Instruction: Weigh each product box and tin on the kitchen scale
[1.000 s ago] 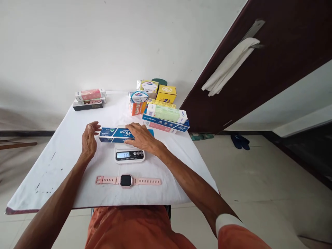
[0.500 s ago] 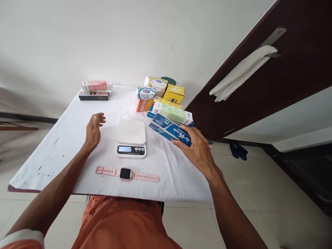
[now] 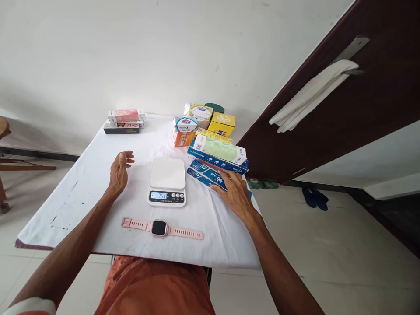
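Observation:
My right hand is closed over a long blue toothpaste box, its thumb along the near side and its fingers over the top. The box lies on the white cloth, in front of another blue box with a pale green box on top. Left of the kitchen scale, my left hand hovers with nothing in it, fingers loosely curved and thumb apart. The scale's platform is bare and its lit display appears to read 361.
A pink smartwatch lies stretched out near the front edge. Pink and black slim boxes are stacked at the back left. Behind the blue boxes stand a yellow box and several cartons. A dark door is at the right.
My right hand has brought the toothpaste box slightly down and left, onto the cloth before the stacked boxes. The scale reading went from 113 to about 361. My left hand hardly moved.

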A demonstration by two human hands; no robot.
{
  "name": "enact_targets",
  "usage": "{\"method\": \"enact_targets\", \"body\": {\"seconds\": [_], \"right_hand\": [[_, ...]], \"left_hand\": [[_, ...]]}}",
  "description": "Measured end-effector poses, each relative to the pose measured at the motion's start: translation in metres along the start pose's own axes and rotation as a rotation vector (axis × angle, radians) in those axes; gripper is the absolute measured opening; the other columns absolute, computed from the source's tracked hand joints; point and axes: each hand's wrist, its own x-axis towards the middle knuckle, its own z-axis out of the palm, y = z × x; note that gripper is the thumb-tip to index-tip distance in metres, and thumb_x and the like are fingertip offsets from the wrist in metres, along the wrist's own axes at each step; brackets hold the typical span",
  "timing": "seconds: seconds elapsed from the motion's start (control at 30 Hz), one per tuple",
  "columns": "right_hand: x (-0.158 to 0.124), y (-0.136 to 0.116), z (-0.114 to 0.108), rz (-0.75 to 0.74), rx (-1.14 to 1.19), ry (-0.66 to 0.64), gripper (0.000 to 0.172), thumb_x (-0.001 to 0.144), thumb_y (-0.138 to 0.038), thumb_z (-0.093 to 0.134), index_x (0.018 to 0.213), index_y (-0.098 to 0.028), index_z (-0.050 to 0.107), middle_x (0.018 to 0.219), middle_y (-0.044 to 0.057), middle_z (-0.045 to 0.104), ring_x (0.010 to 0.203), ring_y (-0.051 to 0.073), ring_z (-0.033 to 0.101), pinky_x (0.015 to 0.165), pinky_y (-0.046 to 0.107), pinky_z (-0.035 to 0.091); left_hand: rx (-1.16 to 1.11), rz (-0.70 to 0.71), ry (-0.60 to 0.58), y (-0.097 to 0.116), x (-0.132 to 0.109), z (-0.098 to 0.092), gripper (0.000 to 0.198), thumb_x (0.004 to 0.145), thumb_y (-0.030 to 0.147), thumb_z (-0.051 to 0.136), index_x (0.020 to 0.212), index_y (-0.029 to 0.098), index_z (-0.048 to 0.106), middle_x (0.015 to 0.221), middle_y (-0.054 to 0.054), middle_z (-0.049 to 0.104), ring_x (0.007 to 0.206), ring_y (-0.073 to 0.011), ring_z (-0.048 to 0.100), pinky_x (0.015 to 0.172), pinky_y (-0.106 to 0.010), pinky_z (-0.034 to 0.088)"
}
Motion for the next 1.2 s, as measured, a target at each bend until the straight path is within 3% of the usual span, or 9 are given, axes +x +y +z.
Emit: {"method": "enact_targets", "body": {"seconds": [0.17,0.27,0.37,0.5,0.7,0.8,0.93,1.07,1.2], "right_hand": [[-0.004,-0.022,-0.004,-0.079,-0.185,0.091,0.034,0.099,-0.031,0.054,0.129,-0.020,0.064,0.128,0.023,0.065,0.113,0.043,0.059,0.090,0.059,0.046],[-0.007,-0.025,0.004,-0.084,-0.191,0.160,0.029,0.101,-0.033,0.043,0.111,-0.025,0.069,0.099,0.026,0.066,0.097,0.042,0.062,0.076,0.056,0.045],[-0.002,-0.022,0.014,-0.164,-0.136,0.216,0.038,0.105,-0.036,0.032,0.096,-0.028,0.067,0.079,0.021,0.062,0.079,0.037,0.062,0.066,0.050,0.044],[-0.002,-0.027,0.011,-0.323,-0.106,0.273,0.033,0.107,-0.033,0.038,0.091,-0.019,0.063,0.077,0.013,0.067,0.071,0.027,0.065,0.060,0.037,0.045],[-0.019,-0.045,0.015,-0.341,-0.070,0.323,0.028,0.108,-0.034,0.050,0.086,-0.019,0.057,0.075,0.002,0.070,0.062,0.014,0.065,0.058,0.026,0.042],[-0.023,-0.044,0.025,-0.317,-0.029,0.309,0.027,0.110,-0.033,0.046,0.093,-0.016,0.060,0.081,0.004,0.073,0.066,0.014,0.068,0.059,0.025,0.044],[-0.027,-0.037,0.035,-0.266,0.018,0.303,0.030,0.110,-0.035,0.045,0.099,-0.015,0.065,0.086,0.007,0.076,0.070,0.016,0.072,0.062,0.026,0.048],[-0.029,-0.031,0.043,-0.235,0.047,0.317,0.033,0.109,-0.034,0.044,0.098,-0.017,0.070,0.089,0.009,0.078,0.076,0.019,0.074,0.068,0.028,0.053],[-0.026,-0.023,0.042,-0.313,-0.019,0.322,0.038,0.111,-0.032,0.039,0.097,-0.019,0.073,0.090,0.008,0.079,0.077,0.018,0.074,0.063,0.027,0.053]], "left_hand": [[-0.047,-0.035,0.007,-0.004,0.000,0.004,0.077,0.094,0.083,0.033,0.108,0.017,0.069,0.104,-0.013,0.072,0.085,-0.0214,0.069,0.073,-0.036,0.055],[-0.026,-0.081,0.002,-0.002,-0.001,0.003,0.070,0.098,0.077,0.034,0.107,0.017,0.068,0.105,-0.014,0.072,0.084,-0.0209,0.069,0.075,-0.037,0.055],[0.017,-0.127,-0.085,0.008,-0.003,-0.003,0.053,0.101,0.065,0.043,0.114,0.018,0.066,0.117,-0.014,0.070,0.095,-0.0216,0.070,0.081,-0.037,0.055],[0.089,-0.135,-0.242,0.031,0.007,-0.019,0.045,0.098,0.056,0.058,0.123,0.021,0.064,0.127,-0.012,0.067,0.103,-0.0218,0.068,0.084,-0.035,0.055],[0.607,0.127,-0.215,0.027,0.112,-0.032,0.061,0.086,0.048,0.075,0.137,0.022,0.056,0.142,-0.016,0.054,0.123,-0.0306,0.058,0.102,-0.046,0.050],[0.944,0.099,-0.224,0.018,0.178,-0.028,0.097,0.075,0.045,0.084,0.156,0.018,0.037,0.156,-0.022,0.040,0.144,-0.0405,0.039,0.115,-0.053,0.037],[1.173,-0.012,-0.419,0.011,0.239,-0.016,0.125,0.067,0.061,0.085,0.164,0.017,0.019,0.167,-0.024,0.027,0.155,-0.0434,0.024,0.123,-0.054,0.025],[1.205,-0.150,-0.499,0.008,0.271,-0.001,0.112,0.080,0.085,0.053,0.165,0.019,0.020,0.168,-0.022,0.029,0.156,-0.0411,0.024,0.122,-0.054,0.025],[1.204,-0.208,-0.488,-0.001,0.289,0.013,0.085,0.093,0.082,0.019,0.151,0.026,0.047,0.158,-0.019,0.047,0.149,-0.0407,0.038,0.114,-0.058,0.034]]}}
